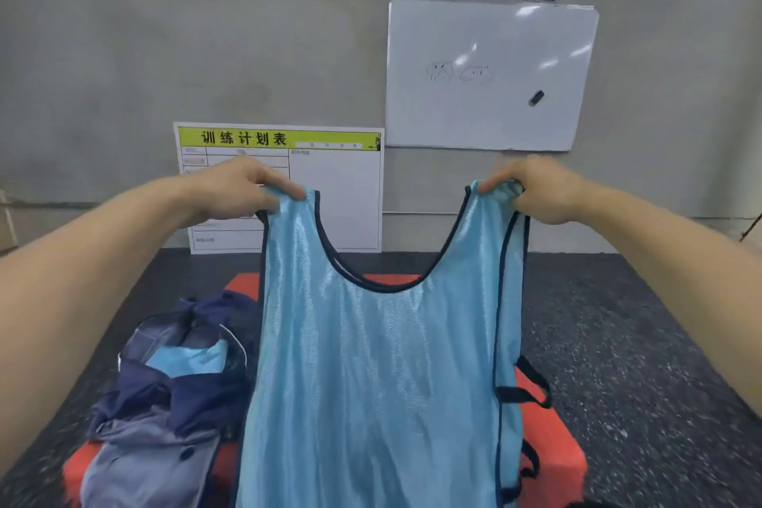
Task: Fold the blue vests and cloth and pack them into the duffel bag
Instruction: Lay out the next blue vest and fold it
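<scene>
Two hands: the left hand (243, 188) and the right hand (536, 190). One light blue vest (371, 384) is held up between them; it has two shoulder straps and several dark side ties along its right edge, their number unclear. One duffel bag (173, 404), dark blue and grey. Inside its opening lies one light blue folded piece (187, 359); whether it is a vest or the cloth cannot be told. One red bench (552, 462). On the wall: one whiteboard (486, 74), bearing two small doodles and one dark eraser (536, 98), and one chart (334, 194) with a yellow header.
</scene>
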Demonstrator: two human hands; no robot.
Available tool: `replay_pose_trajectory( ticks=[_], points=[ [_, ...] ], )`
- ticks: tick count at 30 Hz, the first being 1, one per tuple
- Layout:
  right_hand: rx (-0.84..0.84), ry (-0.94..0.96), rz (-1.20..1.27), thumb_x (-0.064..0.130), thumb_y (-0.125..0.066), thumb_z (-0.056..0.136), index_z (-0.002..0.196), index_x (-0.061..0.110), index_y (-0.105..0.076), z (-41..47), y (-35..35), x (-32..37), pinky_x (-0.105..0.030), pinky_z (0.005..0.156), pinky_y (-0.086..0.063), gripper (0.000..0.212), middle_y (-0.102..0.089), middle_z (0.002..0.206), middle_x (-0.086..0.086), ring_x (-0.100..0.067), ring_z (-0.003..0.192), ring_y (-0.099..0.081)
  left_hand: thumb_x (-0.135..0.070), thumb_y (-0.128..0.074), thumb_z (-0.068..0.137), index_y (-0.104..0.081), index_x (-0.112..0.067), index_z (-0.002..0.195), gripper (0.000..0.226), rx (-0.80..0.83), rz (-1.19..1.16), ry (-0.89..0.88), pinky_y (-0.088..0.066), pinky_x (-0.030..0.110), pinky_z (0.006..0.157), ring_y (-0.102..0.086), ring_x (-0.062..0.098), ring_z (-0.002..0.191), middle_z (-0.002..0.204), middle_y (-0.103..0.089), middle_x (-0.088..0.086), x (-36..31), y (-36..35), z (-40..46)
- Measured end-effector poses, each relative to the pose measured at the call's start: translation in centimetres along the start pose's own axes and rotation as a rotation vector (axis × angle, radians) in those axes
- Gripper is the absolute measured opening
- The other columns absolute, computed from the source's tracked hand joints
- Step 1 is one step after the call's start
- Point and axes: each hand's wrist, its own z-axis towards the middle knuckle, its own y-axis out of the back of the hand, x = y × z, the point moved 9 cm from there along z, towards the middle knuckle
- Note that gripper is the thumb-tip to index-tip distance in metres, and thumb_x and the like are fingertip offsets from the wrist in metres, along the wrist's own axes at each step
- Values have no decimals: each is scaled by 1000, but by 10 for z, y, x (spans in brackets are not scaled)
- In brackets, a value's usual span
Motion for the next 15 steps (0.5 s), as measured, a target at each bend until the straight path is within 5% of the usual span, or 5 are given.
replay_pose_trajectory(
  ticks=[3, 7, 9, 11, 15],
  points=[
    [7, 26, -28, -15, -47, 87, 131, 21, -69, 17, -41, -12, -27, 92, -41, 61, -62, 125, 2, -25, 123, -55, 0, -58, 87, -74, -41, 114, 52, 38, 62, 34, -43, 27, 103, -59, 11, 117, 129, -64, -12, 30, -30, 21],
    [-27, 42, -46, -16, -48, 82, 129, 21, -71, 43, -93, -31, -32, 102, -42, 64, -63, 138, -3, -27, 127, -55, 7, -54, 85, -72, -37, 119, 59, 42, 131, 33, -42, 16, 96, -61, 7, 111, 128, -65, -10, 61, -68, 52],
    [4, 23, -30, -15, -48, 82, 128, 21, -71, 58, -125, -46, -29, 99, -42, 63, -63, 137, -3, -28, 128, -55, 11, -50, 86, -72, -30, 120, 57, 37, 111, 53, -40, 1, 72, -60, -12, 82, 116, -68, -8, 78, -88, 68],
    [52, -1, -19, -16, -46, 83, 129, 19, -70, 73, -160, -61, -22, 96, -37, 63, -62, 139, -2, -27, 129, -53, 12, -49, 86, -73, -32, 116, 58, 40, 111, 72, -38, 0, 59, -57, -14, 68, 109, -68, -12, 103, -110, 87],
    [146, -4, -6, -16, -45, 81, 130, 22, -71, 107, -239, -92, -30, 103, -40, 67, -61, 138, 1, -25, 130, -53, 10, -48, 82, -76, -37, 111, 62, 116, 67, 132, -50, 27, 91, -65, 20, 107, 114, -66, -25, 168, -167, 132]
  ],
)
